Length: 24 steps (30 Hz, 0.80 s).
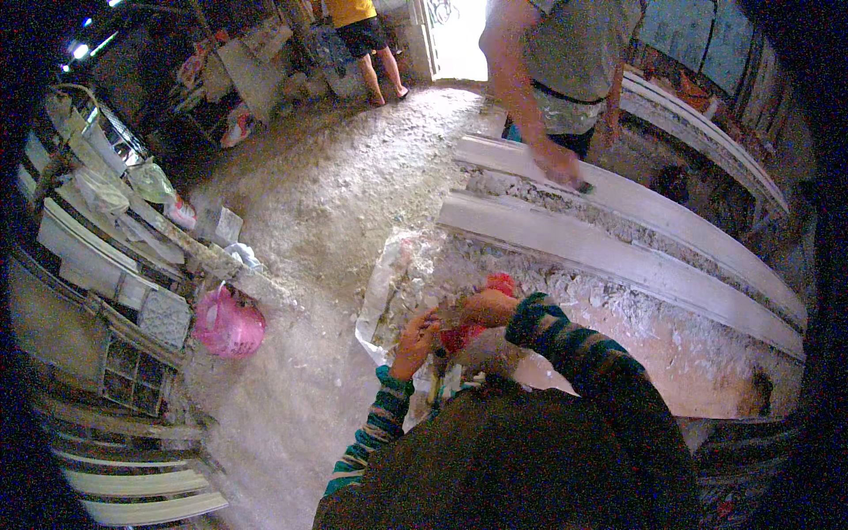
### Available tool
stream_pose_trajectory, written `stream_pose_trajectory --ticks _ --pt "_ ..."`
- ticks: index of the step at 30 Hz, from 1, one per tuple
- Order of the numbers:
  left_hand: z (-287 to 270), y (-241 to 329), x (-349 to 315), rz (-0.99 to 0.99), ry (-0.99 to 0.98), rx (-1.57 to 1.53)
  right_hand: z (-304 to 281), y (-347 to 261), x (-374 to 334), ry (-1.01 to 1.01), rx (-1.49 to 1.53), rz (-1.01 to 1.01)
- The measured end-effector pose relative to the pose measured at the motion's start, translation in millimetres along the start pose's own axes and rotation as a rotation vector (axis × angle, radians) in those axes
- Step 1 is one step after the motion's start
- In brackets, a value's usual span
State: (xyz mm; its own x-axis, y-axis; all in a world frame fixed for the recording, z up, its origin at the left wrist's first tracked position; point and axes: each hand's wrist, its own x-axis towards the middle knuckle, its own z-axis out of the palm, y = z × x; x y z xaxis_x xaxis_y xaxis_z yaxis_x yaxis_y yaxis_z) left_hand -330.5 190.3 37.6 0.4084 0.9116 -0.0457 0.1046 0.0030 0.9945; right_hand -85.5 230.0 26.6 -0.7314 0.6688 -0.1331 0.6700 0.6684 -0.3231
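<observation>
My left hand (413, 343) is raised at the near left end of the worktable, its fingers curled together; anything in them is too small to make out. Just to its right, my right hand (488, 306) is closed, with bright red material (461, 337) showing below it and more red above it. Whether this is cloth or plastic is blurred, but the hand seems to grip it. Below the hands stands a thin yellowish upright piece (435, 389) with a dark top. Striped teal sleeves cover both my forearms.
Long white moulding strips (565, 237) lie across the plaster-crusted worktable (654, 353). Opposite, a person in a grey shirt (574, 62) rests a hand on the far strip. A pink bag-covered bucket (228, 322) stands on the floor, beside stacked mouldings (97, 261). Another person (364, 35) stands near the bright doorway.
</observation>
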Motion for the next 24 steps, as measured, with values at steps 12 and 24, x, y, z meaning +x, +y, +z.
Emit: stream_pose_trajectory --ticks 12,24 --pt "-55 28 8 0.205 0.523 0.284 -30 -54 13 0.122 0.084 0.154" --pt "-37 -13 -20 -0.104 0.415 0.106 -34 -41 59 0.574 -0.111 0.152"
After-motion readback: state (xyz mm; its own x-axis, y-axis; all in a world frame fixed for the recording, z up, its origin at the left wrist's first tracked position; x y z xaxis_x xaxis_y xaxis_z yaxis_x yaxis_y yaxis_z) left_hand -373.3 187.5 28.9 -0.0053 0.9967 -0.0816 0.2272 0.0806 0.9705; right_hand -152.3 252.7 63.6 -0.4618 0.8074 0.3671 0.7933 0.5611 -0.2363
